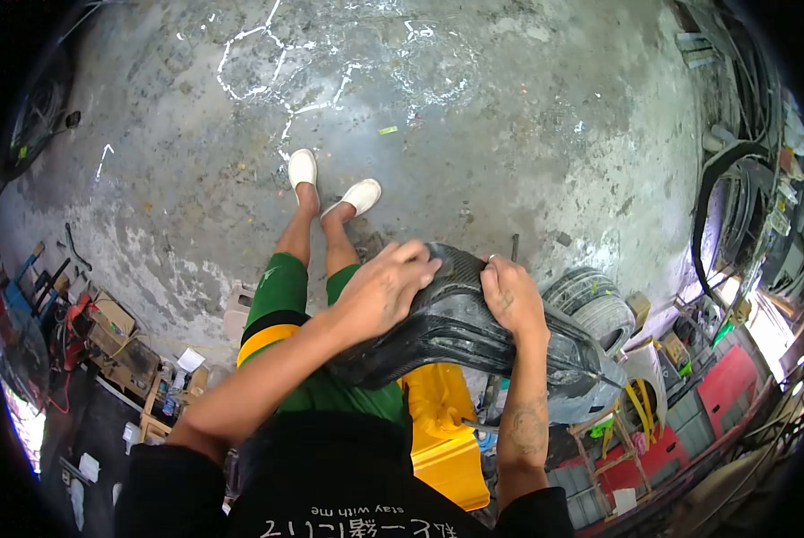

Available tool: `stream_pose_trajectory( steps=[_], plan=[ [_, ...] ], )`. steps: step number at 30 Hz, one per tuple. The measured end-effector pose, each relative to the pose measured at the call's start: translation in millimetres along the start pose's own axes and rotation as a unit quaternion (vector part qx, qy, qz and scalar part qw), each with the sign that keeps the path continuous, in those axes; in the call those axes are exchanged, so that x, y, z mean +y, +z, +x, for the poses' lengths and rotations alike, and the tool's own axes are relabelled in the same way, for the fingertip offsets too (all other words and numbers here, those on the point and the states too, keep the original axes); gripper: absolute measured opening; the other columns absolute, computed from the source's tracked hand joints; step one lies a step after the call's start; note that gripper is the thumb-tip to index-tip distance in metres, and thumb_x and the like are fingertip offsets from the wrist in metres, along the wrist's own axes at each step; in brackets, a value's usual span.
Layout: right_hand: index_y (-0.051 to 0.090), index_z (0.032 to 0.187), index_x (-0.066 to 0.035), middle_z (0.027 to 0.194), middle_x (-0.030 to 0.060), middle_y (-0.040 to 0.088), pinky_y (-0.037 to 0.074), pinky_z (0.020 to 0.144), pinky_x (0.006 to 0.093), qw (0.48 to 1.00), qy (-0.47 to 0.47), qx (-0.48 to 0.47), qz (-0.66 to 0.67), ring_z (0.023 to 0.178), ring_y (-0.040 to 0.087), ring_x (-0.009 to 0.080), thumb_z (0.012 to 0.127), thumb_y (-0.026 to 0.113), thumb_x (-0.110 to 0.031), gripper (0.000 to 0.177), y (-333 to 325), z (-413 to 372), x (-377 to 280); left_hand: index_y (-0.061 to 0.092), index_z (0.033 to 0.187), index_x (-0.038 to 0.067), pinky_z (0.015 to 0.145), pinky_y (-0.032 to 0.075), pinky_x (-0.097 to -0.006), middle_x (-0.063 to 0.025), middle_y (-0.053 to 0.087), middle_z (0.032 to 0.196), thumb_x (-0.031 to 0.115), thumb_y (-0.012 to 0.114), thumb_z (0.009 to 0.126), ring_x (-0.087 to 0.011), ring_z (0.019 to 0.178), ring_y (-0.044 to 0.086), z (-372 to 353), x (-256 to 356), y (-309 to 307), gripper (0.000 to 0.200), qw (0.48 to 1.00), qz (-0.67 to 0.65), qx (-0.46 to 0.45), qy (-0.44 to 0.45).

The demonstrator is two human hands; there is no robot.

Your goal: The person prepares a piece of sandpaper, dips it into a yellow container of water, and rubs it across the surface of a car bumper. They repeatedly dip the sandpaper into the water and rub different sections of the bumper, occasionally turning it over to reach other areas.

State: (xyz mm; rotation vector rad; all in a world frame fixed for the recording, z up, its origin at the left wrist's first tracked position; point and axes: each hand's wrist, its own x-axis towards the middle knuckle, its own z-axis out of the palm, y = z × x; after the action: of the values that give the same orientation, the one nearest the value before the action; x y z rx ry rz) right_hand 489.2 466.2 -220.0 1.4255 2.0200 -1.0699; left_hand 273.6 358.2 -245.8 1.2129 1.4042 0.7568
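A long, dark moulded panel [473, 336] with a woven carbon-fibre look and dusty, scuffed patches stretches in front of my body. Its raised end [456, 267] lies between my hands. My left hand [388, 291] is closed at the left edge, fingers curled in and fingertips against the panel. On the other side, my right hand [512, 298] is bent over the edge with its thumb toward the woven surface; some fingers are hidden. Below the panel, a glossy yellow moulded part [442, 439] shows partly.
Worn tyres [590, 300] are stacked on the right, near a red panel [727, 386] and grey pieces. Boxes and a wooden crate [161, 403] with bottles stand at left. The concrete floor [509, 117] bears white markings. Black curved strips [702, 224] hang at far right.
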Motion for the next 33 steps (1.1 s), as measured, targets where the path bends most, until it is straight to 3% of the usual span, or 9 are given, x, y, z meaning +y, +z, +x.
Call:
stream_pose_trajectory(
  steps=[11, 13, 17, 21, 25, 29, 31, 32, 33],
  plan=[
    [0.067, 0.104, -0.001, 0.096, 0.0254, 0.068, 0.052, 0.083, 0.0509, 0.999, -0.008, 0.029, -0.016, 0.093, 0.065, 0.0443, 0.094, 0.048, -0.025, 0.032, 3, -1, 0, 0.067, 0.110, -0.002, 0.084, 0.047, -0.0427, -0.0136, 0.058, 0.101, 0.000, 0.059, 0.089, -0.0336, 0.099, 0.059, 26, -15, 6, 0.023, 0.999, 0.010, -0.026, 0.022],
    [0.065, 0.104, -0.001, 0.094, 0.0252, 0.068, 0.052, 0.082, 0.0513, 1.000, 0.007, 0.008, -0.006, 0.090, 0.065, 0.0449, 0.094, 0.048, -0.026, 0.031, 1, -1, 0, 0.068, 0.107, -0.001, 0.087, 0.048, -0.0419, -0.0138, 0.058, 0.102, 0.000, 0.059, 0.089, -0.0333, 0.101, 0.060, 34, -20, 17, 0.021, 1.000, 0.000, 0.021, 0.022],
    [0.065, 0.104, -0.001, 0.094, 0.0252, 0.069, 0.052, 0.081, 0.0521, 1.000, 0.005, 0.013, -0.009, 0.089, 0.065, 0.0453, 0.095, 0.048, -0.027, 0.032, 0, -4, -3, 0.067, 0.099, -0.003, 0.082, 0.048, -0.0432, -0.0167, 0.058, 0.102, 0.000, 0.057, 0.087, -0.0379, 0.094, 0.058, -5, 11, -14, 0.016, 0.999, -0.010, -0.038, 0.024],
    [0.064, 0.103, -0.001, 0.094, 0.0262, 0.068, 0.052, 0.081, 0.0526, 1.000, 0.009, 0.023, -0.020, 0.088, 0.065, 0.0456, 0.095, 0.047, -0.026, 0.032, 0, -5, -4, 0.067, 0.101, -0.004, 0.081, 0.049, -0.0424, -0.0156, 0.057, 0.098, -0.002, 0.057, 0.085, -0.0373, 0.092, 0.058, 51, -28, 18, 0.019, 0.998, -0.001, -0.018, 0.052],
    [0.064, 0.104, -0.001, 0.095, 0.0265, 0.068, 0.052, 0.082, 0.0518, 1.000, 0.013, -0.001, -0.017, 0.089, 0.065, 0.0455, 0.095, 0.046, -0.026, 0.032, -7, -5, -9, 0.068, 0.103, -0.001, 0.082, 0.049, -0.0440, -0.0156, 0.057, 0.100, -0.001, 0.058, 0.085, -0.0375, 0.093, 0.058, -7, 12, -6, 0.020, 1.000, -0.018, -0.001, 0.024],
    [0.065, 0.104, -0.002, 0.098, 0.0265, 0.068, 0.051, 0.084, 0.0509, 1.000, -0.012, 0.011, -0.017, 0.093, 0.065, 0.0445, 0.095, 0.045, -0.026, 0.033, 1, -5, -1, 0.069, 0.108, 0.000, 0.083, 0.048, -0.0413, -0.0138, 0.058, 0.096, 0.008, 0.058, 0.094, -0.0342, 0.092, 0.061, 30, -23, 16, 0.019, 0.999, -0.009, 0.035, 0.039],
    [0.065, 0.106, -0.002, 0.100, 0.0268, 0.068, 0.051, 0.085, 0.0503, 1.000, -0.012, 0.013, 0.012, 0.096, 0.064, 0.0442, 0.097, 0.045, -0.026, 0.033, -1, -6, -4, 0.070, 0.108, 0.000, 0.083, 0.048, -0.0412, -0.0131, 0.059, 0.095, 0.013, 0.058, 0.096, -0.0335, 0.092, 0.061, 56, -58, 31, 0.021, 0.999, -0.035, -0.031, 0.009],
    [0.065, 0.107, 0.000, 0.100, 0.0264, 0.069, 0.051, 0.087, 0.0488, 0.998, 0.035, -0.034, 0.030, 0.098, 0.065, 0.0428, 0.094, 0.057, -0.044, 0.046, -12, -4, -16, 0.070, 0.108, 0.000, 0.083, 0.048, -0.0412, -0.0131, 0.059, 0.095, 0.013, 0.058, 0.096, -0.0335, 0.092, 0.061, 48, -61, 26, 0.021, 0.999, -0.038, -0.025, 0.002],
    [0.065, 0.107, 0.000, 0.100, 0.0264, 0.069, 0.051, 0.087, 0.0488, 0.998, 0.029, -0.039, 0.026, 0.098, 0.065, 0.0428, 0.094, 0.057, -0.044, 0.046, -12, -2, -17, 0.070, 0.104, -0.002, 0.084, 0.048, -0.0429, -0.0149, 0.058, 0.097, 0.012, 0.057, 0.095, -0.0359, 0.093, 0.061, 39, -64, 15, 0.021, 0.996, -0.081, 0.010, -0.025]
  ],
)
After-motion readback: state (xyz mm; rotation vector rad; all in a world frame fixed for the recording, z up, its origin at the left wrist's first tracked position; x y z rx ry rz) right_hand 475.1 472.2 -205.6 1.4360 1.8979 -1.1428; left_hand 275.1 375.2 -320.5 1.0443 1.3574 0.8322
